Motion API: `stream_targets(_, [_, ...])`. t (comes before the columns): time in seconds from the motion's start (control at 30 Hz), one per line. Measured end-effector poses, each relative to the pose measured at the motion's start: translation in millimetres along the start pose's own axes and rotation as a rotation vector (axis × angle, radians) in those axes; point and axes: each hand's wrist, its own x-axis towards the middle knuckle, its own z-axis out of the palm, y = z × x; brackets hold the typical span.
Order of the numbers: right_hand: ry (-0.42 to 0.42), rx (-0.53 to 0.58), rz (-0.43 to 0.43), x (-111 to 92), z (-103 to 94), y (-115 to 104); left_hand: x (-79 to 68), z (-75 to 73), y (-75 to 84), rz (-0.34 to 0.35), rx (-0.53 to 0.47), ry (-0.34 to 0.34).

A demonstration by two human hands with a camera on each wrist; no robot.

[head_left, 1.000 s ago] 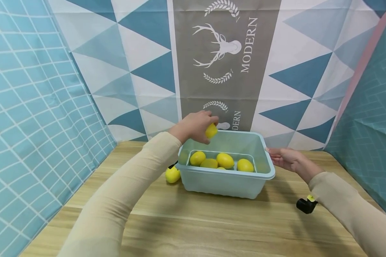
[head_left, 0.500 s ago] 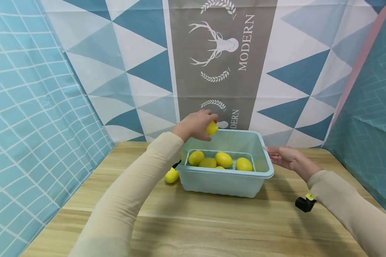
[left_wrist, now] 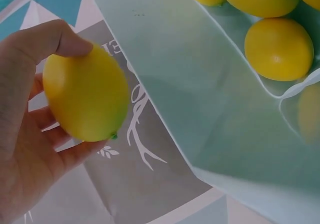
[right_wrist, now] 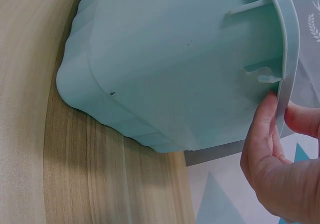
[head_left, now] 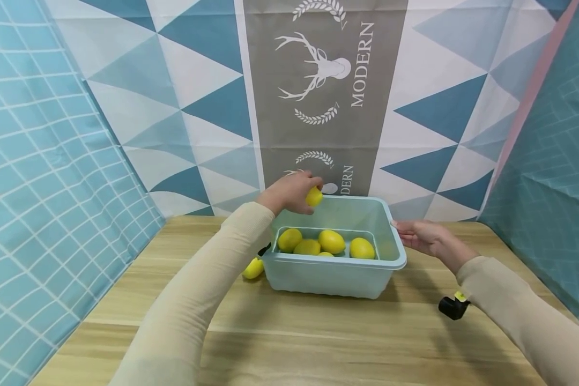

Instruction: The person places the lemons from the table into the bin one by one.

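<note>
My left hand (head_left: 294, 193) grips a yellow lemon (left_wrist: 87, 92) above the back left rim of a pale blue-green plastic bin (head_left: 323, 276). In the left wrist view the thumb lies on top of the lemon and the fingers curl round its far side. Several more lemons (head_left: 331, 242) rest on the bin's floor. At the bin's right side, my right hand (head_left: 427, 237) pinches the rim, with the thumb over the edge and fingers beneath it, as the right wrist view shows (right_wrist: 280, 169).
Another lemon (head_left: 253, 268) lies on the wooden table (head_left: 347, 343), left of the bin and partly behind the left forearm. A patterned cloth backdrop (head_left: 212, 107) stands just behind the bin. A black wrist camera (head_left: 453, 307) hangs under the right sleeve.
The head view has shifted slightly, so the scene sits a little further left. Both hands keep their holds, the left on the lemon and the right on the bin's rim.
</note>
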Motion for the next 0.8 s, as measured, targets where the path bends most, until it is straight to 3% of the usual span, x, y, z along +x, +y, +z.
stream_targets(0.17, [0.001, -0.004, -0.004, -0.2, 1.0, -0.5, -1.1, -2.5, 2.1, 0.009, 0.004, -0.079])
stream_targets(0.3, [0.002, -0.003, -0.005, -0.4, -0.1, -1.2, -5.2, -8.6, 4.7, 0.004, 0.031, -0.072])
stream_targets(0.57, [0.002, 0.004, 0.003, -0.1, 0.1, -2.6, -29.1, -22.9, 0.1, -0.001, 0.043, 0.035])
stream_targets(0.8, [-0.006, 0.027, 0.01, -0.9, -0.6, -3.3, -59.0, -21.4, -15.9, -0.086, -0.055, 0.159])
